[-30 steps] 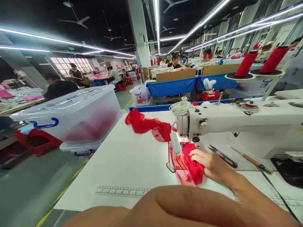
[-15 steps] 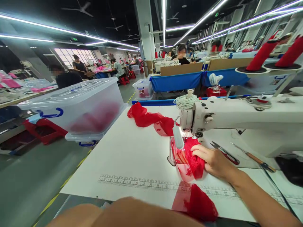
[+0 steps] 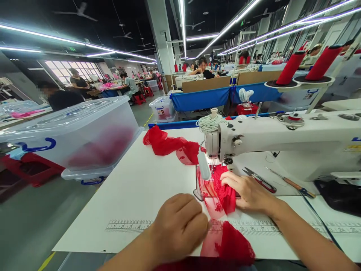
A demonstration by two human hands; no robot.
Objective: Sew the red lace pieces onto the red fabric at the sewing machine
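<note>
Red lace fabric (image 3: pixel 225 194) with a sheer mesh part lies under the needle area of a white sewing machine (image 3: pixel 254 131). My right hand (image 3: pixel 248 192) rests on the table at the fabric's right side, its bent fingers gripping the lace just in front of the presser foot. My left hand (image 3: pixel 183 222) is closed in a fist over the front of the table, left of the fabric; what its fingers hold, if anything, is hidden. Beside it, a lower stretch of the red fabric hangs over the front edge. More red fabric (image 3: pixel 163 143) lies bunched behind the machine head.
Thread snips (image 3: pixel 261 180) and a wooden-handled awl-like tool (image 3: pixel 293 182) lie right of my right hand. A printed ruler (image 3: pixel 126 226) runs along the front edge. A clear plastic bin (image 3: pixel 104 135) stands left of the table. Red thread cones (image 3: pixel 290 67) rise behind the machine.
My left hand has risen from the bottom edge into view as a fist over the table front. My right hand stays on the lace. The camera view has shifted a little to the right.
</note>
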